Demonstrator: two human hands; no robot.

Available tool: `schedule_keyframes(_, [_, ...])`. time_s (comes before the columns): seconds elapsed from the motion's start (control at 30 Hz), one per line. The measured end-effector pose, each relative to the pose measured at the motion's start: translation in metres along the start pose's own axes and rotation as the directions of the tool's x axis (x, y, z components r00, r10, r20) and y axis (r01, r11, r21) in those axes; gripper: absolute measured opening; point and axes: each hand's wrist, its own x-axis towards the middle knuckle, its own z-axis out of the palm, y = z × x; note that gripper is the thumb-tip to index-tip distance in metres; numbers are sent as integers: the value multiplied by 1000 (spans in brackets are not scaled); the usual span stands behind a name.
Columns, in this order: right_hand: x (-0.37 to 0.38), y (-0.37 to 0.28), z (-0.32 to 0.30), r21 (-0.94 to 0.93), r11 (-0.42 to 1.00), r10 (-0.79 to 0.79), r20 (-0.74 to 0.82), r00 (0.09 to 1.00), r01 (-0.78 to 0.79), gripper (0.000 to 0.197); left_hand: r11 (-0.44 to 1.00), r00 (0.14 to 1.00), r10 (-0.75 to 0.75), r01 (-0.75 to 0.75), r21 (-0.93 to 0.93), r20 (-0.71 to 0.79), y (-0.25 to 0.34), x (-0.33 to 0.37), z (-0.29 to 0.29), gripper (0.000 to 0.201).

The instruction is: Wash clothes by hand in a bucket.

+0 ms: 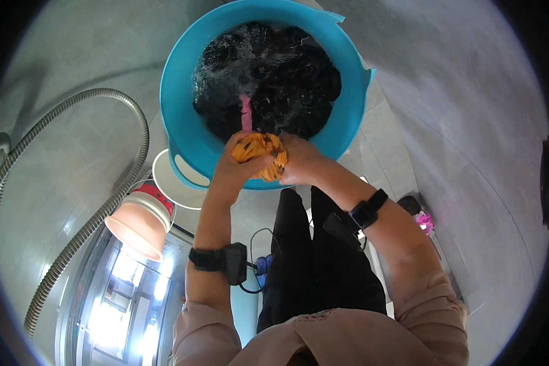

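Both my hands squeeze a bunched orange cloth with dark spots (259, 148) at the near rim of a blue plastic tub (180, 116). My left hand (235, 168) grips the cloth from the left, and my right hand (299, 160) grips it from the right. A pink strip of fabric (246, 114) trails from the cloth into dark, foamy water (287, 79) that fills the tub. Each forearm wears a black strap with a small device.
A ribbed metal hose (85, 226) curves along the left over grey tiles. A peach-coloured container with a red-and-white label (141, 218) stands left of my legs, beside a white round rim (165, 183) under the tub. A small pink item (424, 221) lies at the right.
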Motion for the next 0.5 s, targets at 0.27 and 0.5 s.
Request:
schedule_keyframes(0.27, [-20,-3,4,996,12,137,-87,987,86,56,534,712,695,-418,735,-100,-9,-77,18,32])
schedule_keyframes(0.5, [-29,-42,3,920,-346,160,-134,978,183,45,813,711,575,-551,189,-404,-45,-92,22,41])
